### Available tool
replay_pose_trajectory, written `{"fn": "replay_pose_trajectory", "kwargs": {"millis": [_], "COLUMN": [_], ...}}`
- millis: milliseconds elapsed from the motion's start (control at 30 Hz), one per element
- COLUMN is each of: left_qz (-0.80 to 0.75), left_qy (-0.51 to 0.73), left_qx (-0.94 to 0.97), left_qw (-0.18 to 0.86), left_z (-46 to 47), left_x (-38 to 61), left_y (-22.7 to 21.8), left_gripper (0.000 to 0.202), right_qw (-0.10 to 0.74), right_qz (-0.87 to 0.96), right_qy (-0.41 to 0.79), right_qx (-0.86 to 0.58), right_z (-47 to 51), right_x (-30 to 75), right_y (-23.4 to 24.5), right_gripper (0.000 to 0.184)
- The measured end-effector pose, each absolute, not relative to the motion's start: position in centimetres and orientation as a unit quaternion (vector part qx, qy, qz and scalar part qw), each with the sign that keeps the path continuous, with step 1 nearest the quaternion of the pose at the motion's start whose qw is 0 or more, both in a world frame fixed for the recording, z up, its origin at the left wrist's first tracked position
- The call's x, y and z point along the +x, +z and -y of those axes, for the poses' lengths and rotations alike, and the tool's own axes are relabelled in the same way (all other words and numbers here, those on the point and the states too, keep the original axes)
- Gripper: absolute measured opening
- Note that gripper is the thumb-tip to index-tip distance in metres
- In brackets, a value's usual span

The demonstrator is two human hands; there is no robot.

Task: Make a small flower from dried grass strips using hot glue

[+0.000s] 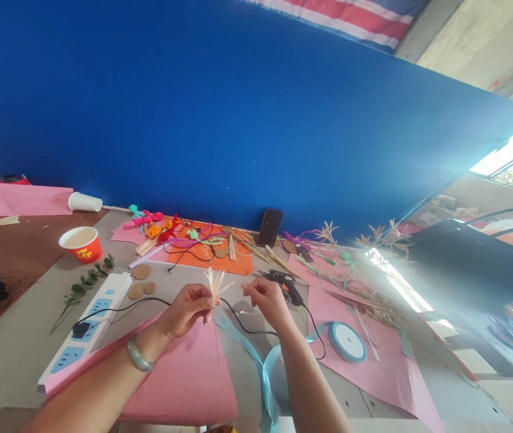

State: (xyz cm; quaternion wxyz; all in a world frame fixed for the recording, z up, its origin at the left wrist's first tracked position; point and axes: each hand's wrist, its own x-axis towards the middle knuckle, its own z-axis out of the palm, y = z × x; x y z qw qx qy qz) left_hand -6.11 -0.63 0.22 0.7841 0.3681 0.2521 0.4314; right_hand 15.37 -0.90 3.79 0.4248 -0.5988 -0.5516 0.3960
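Pinched between the thumb and fingers of my left hand is a pale husk flower, its strips fanned upward. A thin dark stem hangs below it. My right hand is a short way to the right, apart from the flower, with thumb and fingertips pressed together; whatever is in them is too small to make out. Just behind my right hand lies a black glue gun. A light blue ribbon runs between my arms toward its spool on the right.
A white power strip with a black plug, a leafy sprig and a red-and-white paper cup stand left. Wooden discs lie nearby. Behind are an orange sheet, a phone and the blue wall.
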Motion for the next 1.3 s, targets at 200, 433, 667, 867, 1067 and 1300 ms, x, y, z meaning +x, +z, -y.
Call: {"fn": "replay_pose_trajectory", "kwargs": {"millis": [200, 433, 667, 867, 1067, 1300], "left_qz": [-0.251, -0.26, -0.269, -0.273, -0.275, -0.245], "left_qy": [0.433, 0.424, 0.417, 0.417, 0.423, 0.43], "left_qx": [0.369, 0.378, 0.362, 0.36, 0.362, 0.378], "left_qw": [0.783, 0.781, 0.789, 0.789, 0.784, 0.782], "left_z": [0.7, 0.6, 0.6, 0.9, 1.0, 1.0], "left_x": [-6.1, -6.2, -6.2, -6.2, -6.0, -6.0], "left_y": [0.6, 0.5, 0.1, 0.6, 0.8, 0.6], "left_gripper": [0.027, 0.029, 0.026, 0.025, 0.025, 0.025], "right_qw": [0.374, 0.338, 0.419, 0.309, 0.298, 0.434], "right_qz": [0.624, 0.728, 0.721, 0.824, 0.85, 0.784], "right_qy": [0.306, 0.076, -0.093, -0.171, -0.217, -0.128], "right_qx": [-0.614, -0.592, -0.544, -0.443, -0.375, -0.424], "right_z": [1.7, 2.8, 3.9, 4.6, 4.7, 4.3], "right_x": [16.4, 17.1, 17.0, 14.9, 13.2, 11.2], "right_y": [4.7, 7.8, 8.9, 8.6, 6.2, 5.4], "right_gripper": [0.013, 0.018, 0.019, 0.021, 0.016, 0.004]}}
